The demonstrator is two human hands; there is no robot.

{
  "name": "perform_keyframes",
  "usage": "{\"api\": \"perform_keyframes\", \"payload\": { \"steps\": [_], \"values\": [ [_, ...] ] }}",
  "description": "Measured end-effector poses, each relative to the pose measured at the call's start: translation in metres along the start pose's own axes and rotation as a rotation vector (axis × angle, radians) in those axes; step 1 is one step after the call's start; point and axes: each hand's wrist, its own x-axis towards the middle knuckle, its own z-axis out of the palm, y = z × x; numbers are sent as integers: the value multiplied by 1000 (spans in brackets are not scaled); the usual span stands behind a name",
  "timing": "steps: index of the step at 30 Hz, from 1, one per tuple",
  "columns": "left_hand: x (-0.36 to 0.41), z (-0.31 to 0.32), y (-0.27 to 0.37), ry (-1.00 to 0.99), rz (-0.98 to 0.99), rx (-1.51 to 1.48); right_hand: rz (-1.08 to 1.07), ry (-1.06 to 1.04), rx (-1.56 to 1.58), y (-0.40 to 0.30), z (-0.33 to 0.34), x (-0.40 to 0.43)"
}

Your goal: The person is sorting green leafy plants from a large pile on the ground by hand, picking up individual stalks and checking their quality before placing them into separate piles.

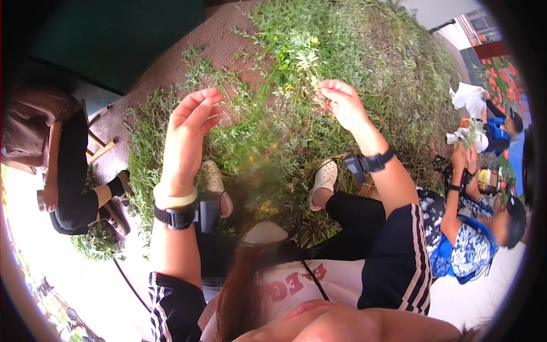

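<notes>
My right hand [344,102] pinches a thin leafy sprig [308,60] between thumb and fingertips; its pale, lit leaves point away from me over the greenery. At centre left my left hand [194,113] is raised with the fingers curled and thumb near the index finger; no stem is plainly visible in it. Below both hands lies a loose spread of cut leafy plants [239,141], some with small yellow flowers. A blurred clump of leaves [265,171] is in front of my lap; what supports it is hidden.
A large heap of cut plants [401,77] rises ahead to the right. My pale clogs [324,175] stand among stems. One person [466,239] sits at the right holding a sprig, another [498,128] beyond. A person [72,171] sits at the left by a wooden stool [101,151].
</notes>
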Motion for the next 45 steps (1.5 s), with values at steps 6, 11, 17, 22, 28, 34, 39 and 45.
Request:
{"api": "perform_keyframes", "payload": {
  "steps": [6, 11, 17, 22, 28, 34, 39, 45],
  "values": [
    [0, 9, -15, -143, -5, 37, -139, -213, -25, -34, 55, -103],
    [3, 24, -21, -188, 46, -18, -275, -323, -227, -14, 75, -134],
    [9, 18, -13, -127, 118, -100, -437, -225, -623, 14, 90, -129],
    [18, 16, -21, 43, 71, -77, -610, -147, -882, 18, 105, -123],
    [24, 20, -19, 13, 137, -117, -639, -179, -900, 21, 108, -120],
    [21, 28, -18, -77, 143, -3, -774, -41, -872, 10, 88, -105],
    [12, 31, -31, -230, 102, 138, -870, 250, -681, -19, 82, -101],
    [11, 37, -43, -312, 73, 161, -559, 70, -671, 1, 73, -87]
  ]
}}
